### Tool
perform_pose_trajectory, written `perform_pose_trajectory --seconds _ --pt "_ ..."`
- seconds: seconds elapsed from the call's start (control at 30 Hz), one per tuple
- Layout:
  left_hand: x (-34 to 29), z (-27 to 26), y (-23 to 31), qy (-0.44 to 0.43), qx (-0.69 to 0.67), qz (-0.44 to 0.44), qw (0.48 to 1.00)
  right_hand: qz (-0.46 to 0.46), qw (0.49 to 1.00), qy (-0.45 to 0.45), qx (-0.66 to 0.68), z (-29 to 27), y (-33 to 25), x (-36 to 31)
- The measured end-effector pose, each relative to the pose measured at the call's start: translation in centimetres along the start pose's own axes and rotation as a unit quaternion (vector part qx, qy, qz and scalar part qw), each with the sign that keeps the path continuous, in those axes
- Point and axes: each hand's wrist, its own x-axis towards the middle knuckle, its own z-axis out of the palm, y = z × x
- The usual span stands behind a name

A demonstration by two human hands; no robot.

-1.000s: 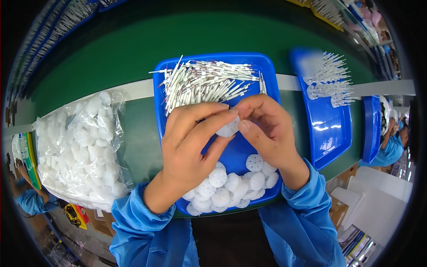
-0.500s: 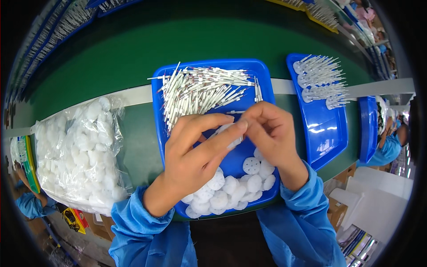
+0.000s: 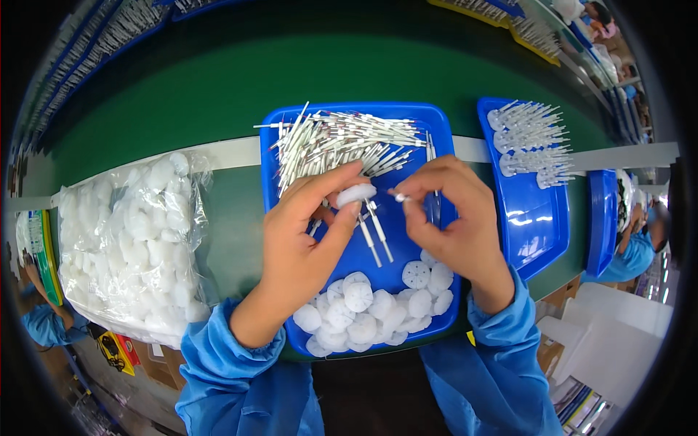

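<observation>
My left hand (image 3: 298,229) pinches a white round plastic disc (image 3: 356,193) between thumb and fingers. A few thin white sticks (image 3: 375,231) hang down from the disc's underside. Just to its right, my right hand (image 3: 458,218) pinches a thin stick (image 3: 401,197), seen almost end-on, its tip pointing at the disc but apart from it. Both hands are above a blue tray (image 3: 363,110). Its far half holds a heap of thin white sticks with dark reddish parts (image 3: 331,145); loose white discs with small holes (image 3: 363,314) lie piled at its near end.
On the left lies a clear plastic bag (image 3: 134,243) full of white discs. At the right, a second blue tray (image 3: 534,232) bears rows of discs with sticks (image 3: 534,138). Trays of sticks (image 3: 109,62) line the far left. Other people (image 3: 629,251) sit at both sides.
My hands have drawn apart from their close meeting at the disc. The disc has been turned, so its sticks now show hanging down. My right hand now shows a stick between its fingertips.
</observation>
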Motion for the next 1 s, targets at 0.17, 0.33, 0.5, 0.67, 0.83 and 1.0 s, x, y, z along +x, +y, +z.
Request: perform_pose_trajectory --seconds 0.17,0.33,0.5,0.67,0.83,1.0 --pt "-0.2 -0.2 -0.7 0.003 -0.010 0.016 1.000 0.014 0.999 0.032 0.029 1.9 -0.5 -0.9" --pt "-0.1 0.1 -0.2 0.025 -0.031 -0.009 0.999 0.042 0.998 0.047 0.027 2.1 -0.4 -1.5" --pt "-0.1 -0.2 -0.1 0.012 0.095 0.043 0.994 0.085 0.996 0.005 0.019 1.5 -1.0 -1.7" --pt "0.3 -0.3 0.8 0.009 0.180 0.094 0.979 0.091 0.995 0.023 0.031 1.6 -0.8 -1.9" --pt "0.2 -0.2 0.8 -0.003 0.228 0.137 0.964 0.095 0.995 0.018 0.024 1.8 -1.1 -1.8" --pt "0.1 0.0 0.6 -0.009 0.264 0.163 0.951 0.041 0.998 0.032 -0.021 2.2 -0.2 -1.5"
